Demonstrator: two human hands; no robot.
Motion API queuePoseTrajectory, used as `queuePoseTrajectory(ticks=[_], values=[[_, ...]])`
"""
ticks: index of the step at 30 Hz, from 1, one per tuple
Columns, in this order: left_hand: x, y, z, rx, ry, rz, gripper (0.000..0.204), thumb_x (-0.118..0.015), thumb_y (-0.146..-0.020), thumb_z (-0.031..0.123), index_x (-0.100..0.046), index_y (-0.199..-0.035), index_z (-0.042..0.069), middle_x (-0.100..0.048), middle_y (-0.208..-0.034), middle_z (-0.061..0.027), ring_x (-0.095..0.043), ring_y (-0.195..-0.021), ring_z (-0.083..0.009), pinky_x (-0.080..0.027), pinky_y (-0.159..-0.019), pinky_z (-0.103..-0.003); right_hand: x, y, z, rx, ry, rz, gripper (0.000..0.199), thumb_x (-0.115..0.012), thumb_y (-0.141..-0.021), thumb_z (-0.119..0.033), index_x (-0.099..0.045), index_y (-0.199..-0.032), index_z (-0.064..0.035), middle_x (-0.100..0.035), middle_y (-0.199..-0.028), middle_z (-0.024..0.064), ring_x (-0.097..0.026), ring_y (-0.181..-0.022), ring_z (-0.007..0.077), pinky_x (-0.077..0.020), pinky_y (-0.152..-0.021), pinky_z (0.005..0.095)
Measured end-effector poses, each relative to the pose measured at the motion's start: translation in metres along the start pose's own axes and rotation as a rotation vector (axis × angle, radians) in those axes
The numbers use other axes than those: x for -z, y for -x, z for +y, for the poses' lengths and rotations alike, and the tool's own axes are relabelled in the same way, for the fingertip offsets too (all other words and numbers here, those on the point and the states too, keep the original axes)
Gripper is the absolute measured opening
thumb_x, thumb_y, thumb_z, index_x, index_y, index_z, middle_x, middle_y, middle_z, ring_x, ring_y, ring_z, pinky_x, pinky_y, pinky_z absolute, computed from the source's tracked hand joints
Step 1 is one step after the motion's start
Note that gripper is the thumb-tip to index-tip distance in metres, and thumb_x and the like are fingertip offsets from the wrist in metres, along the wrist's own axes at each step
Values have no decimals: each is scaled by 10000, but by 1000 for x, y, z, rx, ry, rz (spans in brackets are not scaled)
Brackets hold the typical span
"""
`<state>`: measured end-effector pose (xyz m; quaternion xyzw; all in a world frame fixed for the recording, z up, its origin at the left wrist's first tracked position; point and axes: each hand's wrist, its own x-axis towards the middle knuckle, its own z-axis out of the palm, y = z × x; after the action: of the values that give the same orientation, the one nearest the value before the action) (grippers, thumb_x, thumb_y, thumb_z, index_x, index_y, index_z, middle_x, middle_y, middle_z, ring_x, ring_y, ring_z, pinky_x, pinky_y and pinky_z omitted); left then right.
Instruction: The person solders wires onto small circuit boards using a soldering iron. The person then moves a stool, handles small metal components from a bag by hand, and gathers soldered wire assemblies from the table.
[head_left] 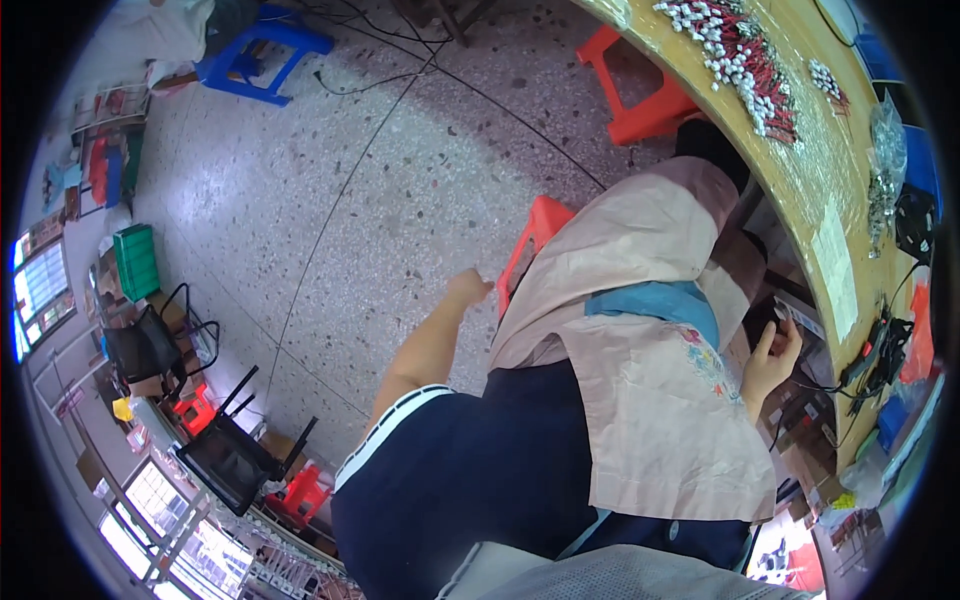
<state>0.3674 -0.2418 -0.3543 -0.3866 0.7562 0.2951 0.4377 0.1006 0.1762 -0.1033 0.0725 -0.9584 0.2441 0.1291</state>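
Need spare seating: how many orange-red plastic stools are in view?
4: one by the bench top, one under the person, two lower left. Others may be hidden.

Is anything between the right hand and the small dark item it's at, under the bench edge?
Nothing visible stands between them: the right hand already rests its fingers on the small dark item just under the wooden bench. The apron lies beside it, not across. The left hand hangs apart near the red stool.

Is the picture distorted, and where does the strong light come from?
Head view: strong fisheye bend, the wooden table edge curves, dark corners all round; bright daylight enters through windows at lower left; the left hand and right hand look sharp, without glare.
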Motion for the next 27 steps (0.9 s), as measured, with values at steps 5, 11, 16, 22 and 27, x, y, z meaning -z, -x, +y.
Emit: queuePoseTrajectory(ticks=[5,11,16,22,27], values=[[6,23,10,-89,-38,102,463,-591,-797,433,-683,-916,-6,-636,-1053,-228,-621,-958,-377,-496,-834,-432,-25,-7,41,22,-209,-54,259,-657,-858,-92,-611,-1093,6,-619,-910,66,-536,-660,99,-452,-607,227],[17,19,71,-136,165,287,350,-589,-782,357,-677,-842,24,-674,-878,-209,-642,-878,-381,-500,-745,-446,-13,-3,102,-150,-110,-52,271,-673,-856,-201,-650,-1041,-4,-658,-898,109,-603,-679,162,-498,-643,293],[-20,-62,-109,-308,362,224,345,-566,-813,347,-661,-935,38,-667,-903,-224,-641,-907,-376,-496,-784,-447,-47,-18,85,-41,-167,-263,130,-637,-827,-95,-641,-908,7,-618,-715,177,-598,-611,273,-476,-594,361],[-26,-1,94,-211,28,277,517,-539,-853,356,-466,-1301,110,-562,-1207,-207,-522,-1120,-417,-439,-937,-461,35,-9,124,-300,-21,-661,140,-654,-813,-65,-640,-931,8,-614,-711,107,-552,-574,157,-448,-533,296],[-98,85,91,186,-114,93,975,-630,-787,456,41,-1478,308,-44,-1490,-273,-260,-1320,-478,-302,-1037,-577,96,-9,106,-290,-172,-776,227,-673,-803,-93,-614,-1006,-12,-629,-855,129,-581,-573,202,-481,-551,313]])
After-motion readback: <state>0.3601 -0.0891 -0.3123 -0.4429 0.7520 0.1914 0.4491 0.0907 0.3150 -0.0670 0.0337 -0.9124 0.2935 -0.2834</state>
